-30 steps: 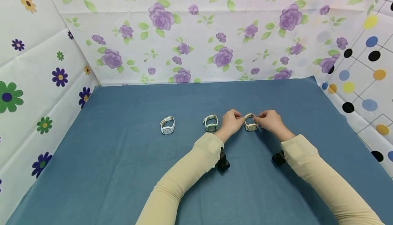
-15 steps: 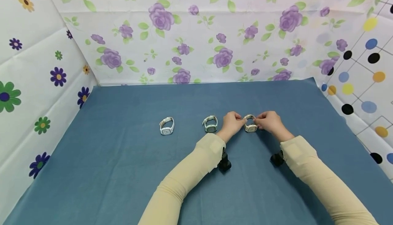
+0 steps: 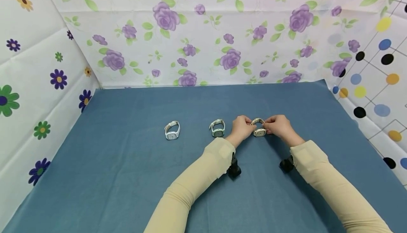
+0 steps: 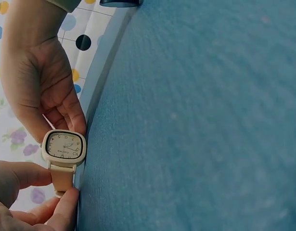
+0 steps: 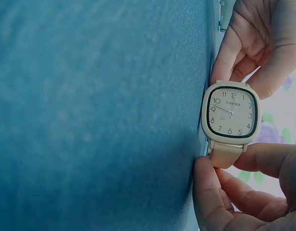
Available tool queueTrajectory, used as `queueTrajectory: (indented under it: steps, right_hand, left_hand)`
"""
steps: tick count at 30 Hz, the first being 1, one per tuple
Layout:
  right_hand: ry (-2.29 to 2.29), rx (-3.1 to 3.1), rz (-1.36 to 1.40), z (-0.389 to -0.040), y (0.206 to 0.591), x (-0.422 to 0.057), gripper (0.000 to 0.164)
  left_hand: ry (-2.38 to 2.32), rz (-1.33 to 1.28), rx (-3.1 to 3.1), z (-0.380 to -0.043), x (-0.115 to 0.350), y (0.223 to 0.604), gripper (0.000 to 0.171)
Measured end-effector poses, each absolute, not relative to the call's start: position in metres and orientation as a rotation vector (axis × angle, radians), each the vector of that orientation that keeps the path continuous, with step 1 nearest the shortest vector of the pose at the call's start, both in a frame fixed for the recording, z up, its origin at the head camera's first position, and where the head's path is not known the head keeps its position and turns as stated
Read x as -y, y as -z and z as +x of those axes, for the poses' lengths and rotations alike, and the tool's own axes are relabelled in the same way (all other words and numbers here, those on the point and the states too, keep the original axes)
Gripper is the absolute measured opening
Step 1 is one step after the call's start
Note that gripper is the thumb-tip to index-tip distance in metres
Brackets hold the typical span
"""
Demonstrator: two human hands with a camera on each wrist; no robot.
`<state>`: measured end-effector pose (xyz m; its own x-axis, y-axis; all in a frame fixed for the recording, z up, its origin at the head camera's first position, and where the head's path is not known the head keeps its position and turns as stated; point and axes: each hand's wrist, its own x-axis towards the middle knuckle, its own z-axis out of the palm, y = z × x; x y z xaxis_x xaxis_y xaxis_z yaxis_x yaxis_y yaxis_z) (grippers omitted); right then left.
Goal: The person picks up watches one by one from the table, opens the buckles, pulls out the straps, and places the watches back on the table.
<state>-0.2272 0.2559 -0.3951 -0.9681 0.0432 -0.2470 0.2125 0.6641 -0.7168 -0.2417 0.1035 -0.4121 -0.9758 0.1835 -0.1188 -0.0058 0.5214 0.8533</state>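
A beige wristwatch [image 3: 259,133] with a rounded-square dial stands on its edge on the blue cloth, its strap looped behind and the dial toward me. My left hand [image 3: 241,128] is at its left side; in the left wrist view, thumb and fingers pinch the cream strap [image 4: 62,178] beside the case. From the other side my right hand [image 3: 280,127] pinches the strap too, which the right wrist view shows close below the dial [image 5: 232,113]. Left of my left hand stands a pale green watch [image 3: 218,133] with a dark dial. Farther left is a white watch [image 3: 172,135].
Blue cloth [image 3: 143,183] covers the table. Behind it hangs a white sheet with purple roses [image 3: 230,59]. Flower-print cloth [image 3: 35,95] borders the left side, and cloth with coloured dots [image 3: 381,84] the right. A black camera [image 3: 234,169] sits under my left wrist.
My left fingertips have shifted slightly right, farther over the beige watch's strap. The right hand has barely moved, and the other two watches stand as before.
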Motion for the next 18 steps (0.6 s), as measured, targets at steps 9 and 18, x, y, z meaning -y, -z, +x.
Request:
queueTrajectory:
  steps: [9,18]
  right_hand:
    - [1.227,-2.672,0.237,-0.2245,0.3959,-0.2563,0.035]
    - [1.298,-2.636,0.232,-0.2234,0.3991,-0.2573,0.035]
  left_hand:
    - [-1.457,0.187,-2.558,-0.2400,-0.1016,0.4107,0.017]
    - [-1.437,0.173,-2.535,-0.2392,-0.0989,0.4084,0.020]
